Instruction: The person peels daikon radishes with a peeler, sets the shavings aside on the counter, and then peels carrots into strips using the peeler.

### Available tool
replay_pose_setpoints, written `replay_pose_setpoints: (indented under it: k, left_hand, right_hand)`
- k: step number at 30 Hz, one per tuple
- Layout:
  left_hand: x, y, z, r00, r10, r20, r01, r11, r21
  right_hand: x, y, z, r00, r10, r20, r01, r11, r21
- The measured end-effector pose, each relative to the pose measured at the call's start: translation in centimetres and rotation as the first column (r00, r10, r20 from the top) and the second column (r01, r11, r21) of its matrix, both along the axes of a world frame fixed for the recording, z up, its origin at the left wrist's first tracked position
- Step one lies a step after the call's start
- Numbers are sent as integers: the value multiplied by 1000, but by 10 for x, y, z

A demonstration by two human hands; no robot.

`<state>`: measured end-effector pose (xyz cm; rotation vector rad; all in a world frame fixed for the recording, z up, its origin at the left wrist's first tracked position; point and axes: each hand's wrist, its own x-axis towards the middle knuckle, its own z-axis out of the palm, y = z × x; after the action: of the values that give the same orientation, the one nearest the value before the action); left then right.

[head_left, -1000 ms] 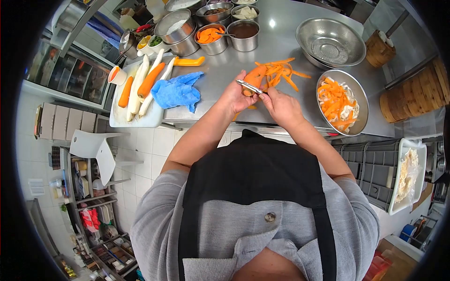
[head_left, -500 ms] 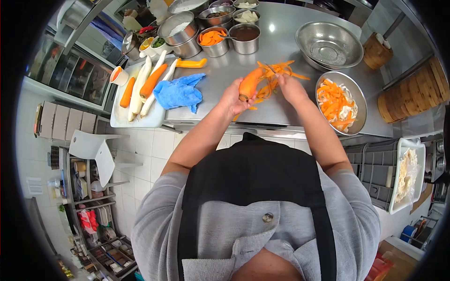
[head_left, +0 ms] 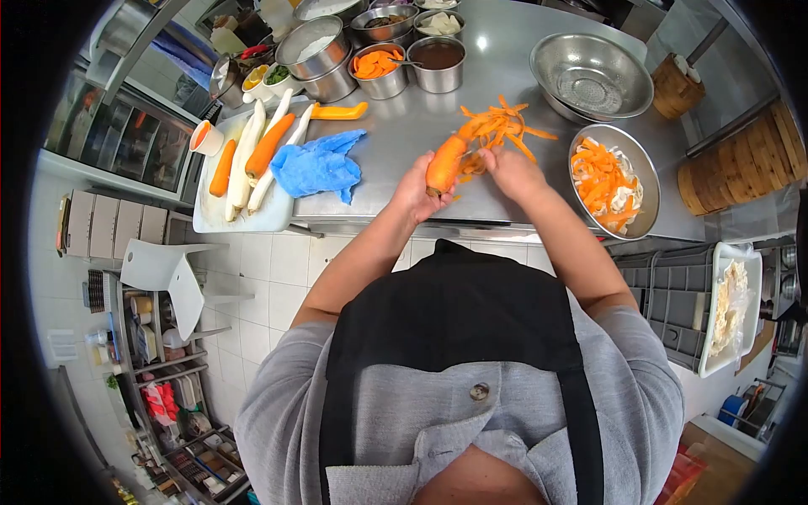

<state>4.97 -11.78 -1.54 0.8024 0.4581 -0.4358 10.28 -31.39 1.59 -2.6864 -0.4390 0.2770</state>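
Carrot (head_left: 444, 164) sits gripped in my left hand (head_left: 417, 189) above the steel bench (head_left: 421, 118), while my right hand (head_left: 509, 172) is closed at its tip; what it holds I cannot tell. Orange peelings (head_left: 501, 126) lie just beyond, a blue cloth (head_left: 318, 166) to the left. White tiled floor (head_left: 278, 269) shows below the bench edge.

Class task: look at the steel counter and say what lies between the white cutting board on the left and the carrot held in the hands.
In the head view, a crumpled blue cloth lies on the steel counter between the white cutting board and the orange carrot.
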Motion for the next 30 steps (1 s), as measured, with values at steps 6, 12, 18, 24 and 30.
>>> replay_pose_setpoints:
  k: [6,12,18,24,30]
  left_hand:
    - [0,9,-2,1000,-13,12,14,997,-71]
    - [3,11,14,999,-27,20,28,998,-51]
    - [13,5,21,999,-6,-51,0,994,-110]
    - [13,-2,17,991,100,-91,-111,986,-127]
    - [2,4,5,999,2,-47,-7,994,-110]
  right_hand:
    - [53,-3,-6,991,-124,-54,117,986,-121]
    - [3,1,-1,987,-146,-64,158,952,262]
    - [-61,10,22,985,69,156,-106,965,239]
    - [-58,19,22,970,156,184,-163,986,23]
    - [3,-3,-7,996,-85,20,85,996,-7]
